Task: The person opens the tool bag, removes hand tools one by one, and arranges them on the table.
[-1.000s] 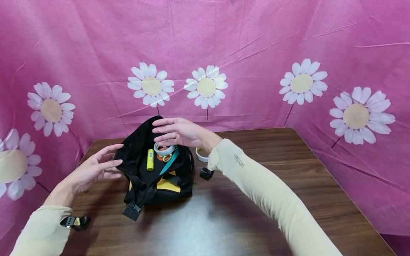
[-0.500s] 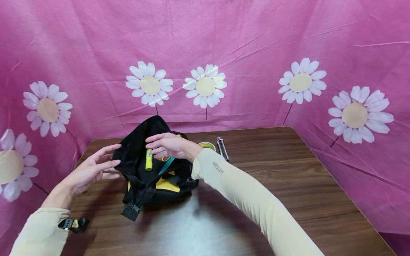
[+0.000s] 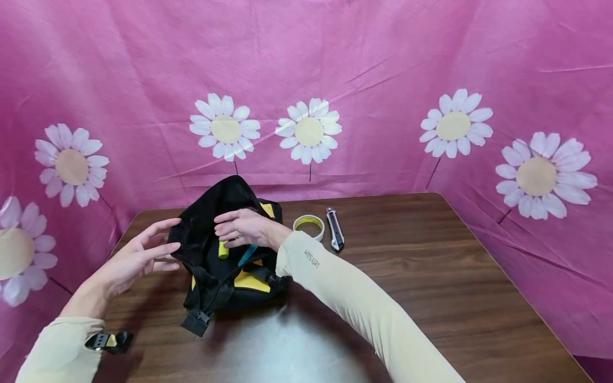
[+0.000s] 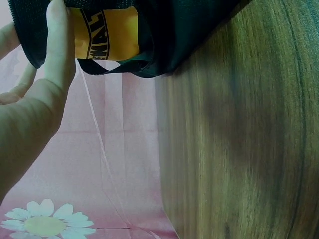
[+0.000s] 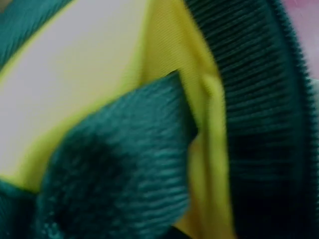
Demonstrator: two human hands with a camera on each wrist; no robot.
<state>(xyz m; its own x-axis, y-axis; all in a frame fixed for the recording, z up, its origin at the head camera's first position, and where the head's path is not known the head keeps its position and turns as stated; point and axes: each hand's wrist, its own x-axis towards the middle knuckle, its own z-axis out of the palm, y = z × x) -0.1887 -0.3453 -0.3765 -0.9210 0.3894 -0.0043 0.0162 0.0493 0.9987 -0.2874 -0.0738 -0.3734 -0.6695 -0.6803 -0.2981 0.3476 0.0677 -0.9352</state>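
Note:
A black tool bag with yellow panels lies with its mouth spread on the table. My left hand pinches its left rim between thumb and fingers; an orange lettered patch shows beside the thumb in the left wrist view. My right hand is inside the mouth, fingers extended leftward over the contents, its thumb hidden. Below the fingers show part of a yellow cylindrical stick and the teal blade of scissors. Bag fabric fills the right wrist view, blurred, so no fingers appear there.
Right of the bag, a tape roll lies flat on the wooden table. A utility knife is just beyond it. A pink cloth with printed daisies hangs behind and at both sides.
My right hand has come down and slightly left into the bag, covering the white roll and scissors handles. The tape roll and knife on the table are now uncovered. The left hand barely moved.

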